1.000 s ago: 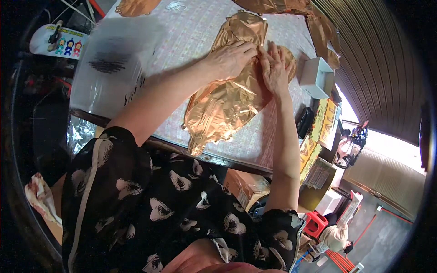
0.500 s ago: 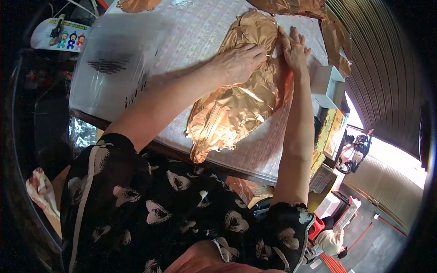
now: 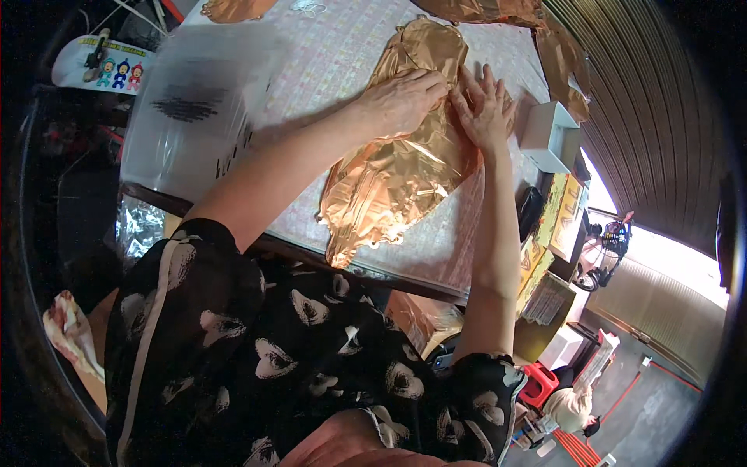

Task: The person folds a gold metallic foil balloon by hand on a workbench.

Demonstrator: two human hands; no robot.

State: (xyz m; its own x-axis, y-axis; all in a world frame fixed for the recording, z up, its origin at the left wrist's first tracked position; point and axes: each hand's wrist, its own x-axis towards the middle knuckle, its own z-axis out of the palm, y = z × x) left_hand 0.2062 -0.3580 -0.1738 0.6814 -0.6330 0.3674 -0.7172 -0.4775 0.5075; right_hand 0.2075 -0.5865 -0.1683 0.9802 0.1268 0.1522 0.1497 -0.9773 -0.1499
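Patterned bench (image 3: 342,54) under a ribbed roof | copper foil balloon (image 3: 397,167) lies flat mid-bench, crinkled | left hand (image 3: 401,100) and right hand (image 3: 484,109) press open-palmed on its upper part, pinning it flat, gripping nothing | white box (image 3: 545,136) just beside

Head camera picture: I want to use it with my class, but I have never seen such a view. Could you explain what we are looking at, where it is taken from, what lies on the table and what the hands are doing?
No machine here: a person works with bare hands. The camera sits on the person's head and looks down, so the arms come in from below and straight edges bend near the rim. On the patterned table lies a crinkled copper-coloured foil balloon, deflated and flat. The left hand and the right hand both press flat on its upper part. Left of them lies a clear plastic bag; a small white box sits to the right. More copper foil pieces lie at the far edge.
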